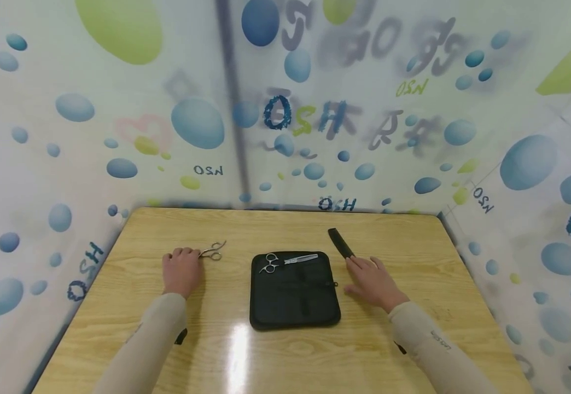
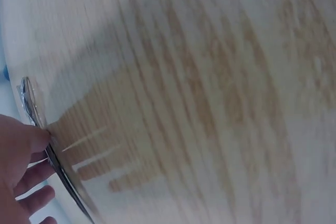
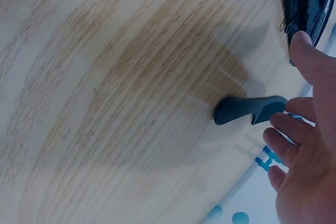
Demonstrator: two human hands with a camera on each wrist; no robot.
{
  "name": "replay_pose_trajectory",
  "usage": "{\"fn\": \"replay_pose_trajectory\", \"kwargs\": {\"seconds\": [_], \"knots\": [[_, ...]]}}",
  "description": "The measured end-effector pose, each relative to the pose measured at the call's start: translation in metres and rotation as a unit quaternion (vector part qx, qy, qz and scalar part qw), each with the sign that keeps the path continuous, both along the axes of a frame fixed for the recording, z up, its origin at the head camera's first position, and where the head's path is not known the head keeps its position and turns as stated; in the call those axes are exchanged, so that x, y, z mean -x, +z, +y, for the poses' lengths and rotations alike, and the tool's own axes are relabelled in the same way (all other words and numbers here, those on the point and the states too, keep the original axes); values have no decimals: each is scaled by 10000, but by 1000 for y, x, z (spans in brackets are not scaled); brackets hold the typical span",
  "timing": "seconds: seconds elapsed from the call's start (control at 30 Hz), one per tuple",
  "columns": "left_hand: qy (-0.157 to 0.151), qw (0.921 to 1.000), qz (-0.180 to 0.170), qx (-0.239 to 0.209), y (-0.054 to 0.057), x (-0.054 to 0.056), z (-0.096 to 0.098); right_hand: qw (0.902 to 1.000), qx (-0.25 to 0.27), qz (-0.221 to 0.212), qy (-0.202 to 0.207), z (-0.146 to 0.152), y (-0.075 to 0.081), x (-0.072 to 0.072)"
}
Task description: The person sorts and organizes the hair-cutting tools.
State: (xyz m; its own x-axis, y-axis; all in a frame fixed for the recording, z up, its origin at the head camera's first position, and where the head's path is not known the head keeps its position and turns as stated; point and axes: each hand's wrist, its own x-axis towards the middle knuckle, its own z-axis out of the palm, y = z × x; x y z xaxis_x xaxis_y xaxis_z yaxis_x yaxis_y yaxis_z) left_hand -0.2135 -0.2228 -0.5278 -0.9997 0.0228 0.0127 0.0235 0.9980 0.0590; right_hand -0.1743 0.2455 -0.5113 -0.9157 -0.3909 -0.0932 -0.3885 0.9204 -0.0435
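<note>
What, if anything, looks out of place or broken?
Nothing looks spilled or broken. The backdrop is odd: its large central lettering reads backwards, like mirrored H2O. The scissors on the black case and the comb by the right hand look ordinary.

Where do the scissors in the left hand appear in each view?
Head: scissors left of centre, handles right of the left hand.
Left wrist: scissors at lower left, slanting down to the bottom edge, pinched by the thumb and fingers.
Right wrist: not seen.
Shared landmark: the table, in all three.
</note>
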Motion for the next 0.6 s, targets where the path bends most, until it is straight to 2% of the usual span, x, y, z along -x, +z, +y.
{"fn": "replay_pose_trajectory", "kwargs": {"seconds": [0.33,0.6], "knots": [[77,9999,73,-114,3,2,-3,9998,156,36,-72,4,-1,1],[-313,9986,69,414,0,2,-5,9997,191,-11,-118,2,2,1]]}}
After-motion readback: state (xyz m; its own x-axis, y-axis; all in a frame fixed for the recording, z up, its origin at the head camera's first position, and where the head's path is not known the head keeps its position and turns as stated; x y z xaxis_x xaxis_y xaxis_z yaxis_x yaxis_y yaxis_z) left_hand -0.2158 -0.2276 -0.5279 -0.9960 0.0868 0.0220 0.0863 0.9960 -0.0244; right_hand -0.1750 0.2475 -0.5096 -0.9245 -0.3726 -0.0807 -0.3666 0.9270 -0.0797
